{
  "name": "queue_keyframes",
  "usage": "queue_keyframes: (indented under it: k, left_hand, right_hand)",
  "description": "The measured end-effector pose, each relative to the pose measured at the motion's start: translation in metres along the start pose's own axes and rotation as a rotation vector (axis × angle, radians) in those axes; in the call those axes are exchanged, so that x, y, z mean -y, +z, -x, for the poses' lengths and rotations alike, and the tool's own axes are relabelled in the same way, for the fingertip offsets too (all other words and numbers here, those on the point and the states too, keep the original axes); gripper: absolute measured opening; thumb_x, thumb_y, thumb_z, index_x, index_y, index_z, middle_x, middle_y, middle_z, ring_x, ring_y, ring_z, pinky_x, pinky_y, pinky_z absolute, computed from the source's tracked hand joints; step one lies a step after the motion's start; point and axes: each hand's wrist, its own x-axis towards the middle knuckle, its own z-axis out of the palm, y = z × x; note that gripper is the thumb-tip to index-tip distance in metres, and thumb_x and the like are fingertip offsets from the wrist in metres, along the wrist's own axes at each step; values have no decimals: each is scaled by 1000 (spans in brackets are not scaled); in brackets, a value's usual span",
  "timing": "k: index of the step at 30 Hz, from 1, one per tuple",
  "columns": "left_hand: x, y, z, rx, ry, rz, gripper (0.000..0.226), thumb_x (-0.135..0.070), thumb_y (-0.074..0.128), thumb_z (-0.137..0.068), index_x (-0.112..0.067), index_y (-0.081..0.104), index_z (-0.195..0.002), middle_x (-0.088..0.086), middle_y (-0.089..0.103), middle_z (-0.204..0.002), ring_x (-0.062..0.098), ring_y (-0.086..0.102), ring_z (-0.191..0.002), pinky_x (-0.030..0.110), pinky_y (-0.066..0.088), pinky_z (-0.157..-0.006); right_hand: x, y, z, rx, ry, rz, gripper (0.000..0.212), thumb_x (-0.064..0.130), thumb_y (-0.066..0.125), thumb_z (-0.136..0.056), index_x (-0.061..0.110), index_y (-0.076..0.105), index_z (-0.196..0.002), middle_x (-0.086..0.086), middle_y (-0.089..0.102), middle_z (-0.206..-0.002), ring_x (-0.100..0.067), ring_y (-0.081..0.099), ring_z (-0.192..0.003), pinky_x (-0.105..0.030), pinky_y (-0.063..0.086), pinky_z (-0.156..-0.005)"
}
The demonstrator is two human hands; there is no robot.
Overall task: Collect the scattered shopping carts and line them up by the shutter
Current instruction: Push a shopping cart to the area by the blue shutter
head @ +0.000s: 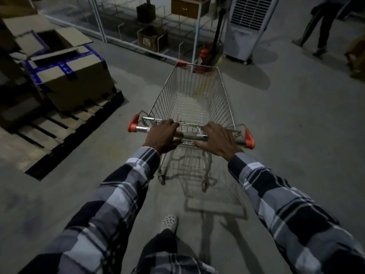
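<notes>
Dimly, the shopping cart (194, 99) blurs at its wheels, and no shutter shows. Bare concrete floor (296, 119) opens rightward; a pallet (59, 133) of cardboard boxes (79, 80) crowds the left. Left hand (163, 135) and right hand (218, 140) both grip the handle bar (189, 136), cart straight ahead.

floor (296, 135): concrete | on it: shopping cart (197, 99), pallet (59, 135), air cooler (246, 26)

— Arms? 
— Both extended forward, plaid sleeves to the wrists. 
— Hands? 
— Left hand (164, 135) and right hand (218, 140) knuckles up, fingers curled over one bar, thumbs beneath, set apart.
</notes>
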Motion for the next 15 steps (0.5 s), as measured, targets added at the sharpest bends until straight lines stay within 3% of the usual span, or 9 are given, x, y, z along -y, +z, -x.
queue_keyframes:
  k: [3,7,9,11,15]
  left_hand:
    - [26,19,-26,128,88,33,45,-51,66,-87,-20,58,-118,2,60,-118,23,61,-102,39,49,-82]
    - [54,39,-48,241,228,-1,40,-55,56,-92,-22,56,-114,0,64,-108,21,63,-90,30,38,-65]
    - [61,42,-55,238,220,12,47,-67,47,-91,-23,58,-105,-1,65,-93,21,63,-79,30,37,-62]
    - [63,43,-56,220,195,28,58,-75,36,-89,-21,58,-92,-2,59,-74,21,56,-65,31,36,-59]
    - [64,48,-44,119,230,21,58,-72,29,-93,-20,52,-82,-4,50,-64,21,49,-58,31,32,-56]
  right_hand:
    - [-5,13,-27,109,-8,36,47,70,55,-78,25,63,-85,5,60,-89,-19,59,-75,-27,39,-58]
    - [-9,37,-42,178,147,-82,65,91,35,-72,28,43,-58,8,56,-67,-18,55,-59,-28,40,-58]
    - [-8,44,-39,151,227,-107,71,94,32,-69,25,38,-54,4,53,-56,-17,52,-53,-29,39,-58]
    - [-5,43,-37,120,257,-109,67,90,41,-72,26,32,-51,6,44,-51,-17,47,-52,-28,35,-57]
    - [6,41,-29,138,255,-77,67,89,41,-74,27,30,-52,7,42,-52,-18,49,-55,-28,32,-58]
